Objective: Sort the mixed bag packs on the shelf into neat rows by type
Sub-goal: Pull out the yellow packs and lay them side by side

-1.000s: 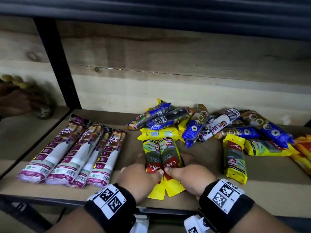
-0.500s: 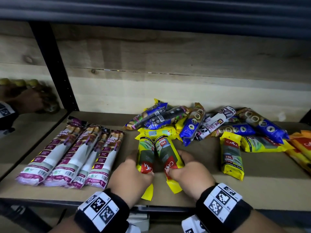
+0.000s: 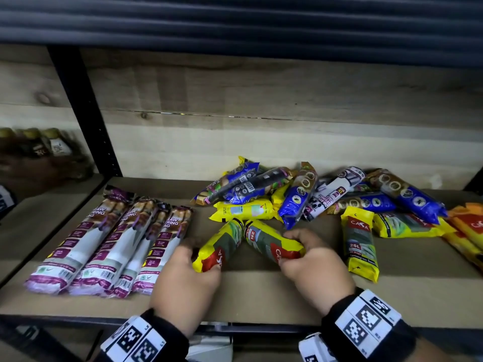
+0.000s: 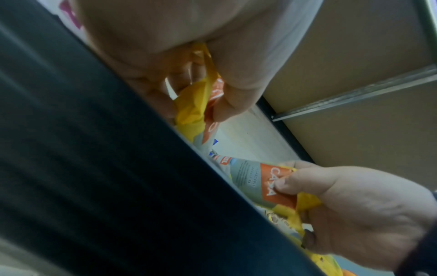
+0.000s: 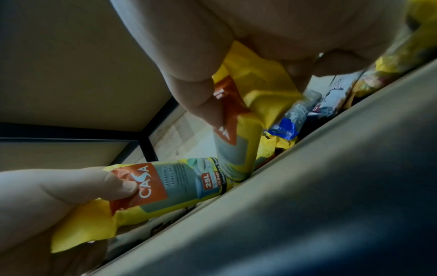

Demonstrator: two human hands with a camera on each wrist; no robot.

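Frame left: four white-purple packs [image 3: 104,246] reading "DRAW STRING BAG", rowed lengthwise. Centre: my left hand [image 3: 183,278] grips one yellow "CASA 25L" pack [image 3: 222,246], my right hand [image 3: 311,265] another [image 3: 269,241]; their far ends meet, near ends splayed, bare shelf [image 3: 261,296] before them. Right: mixed heap [image 3: 326,194].

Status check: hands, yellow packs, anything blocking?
Left hand grips left yellow pack; right hand grips right yellow pack. Packs splayed, far ends touching. Mixed pile close behind.
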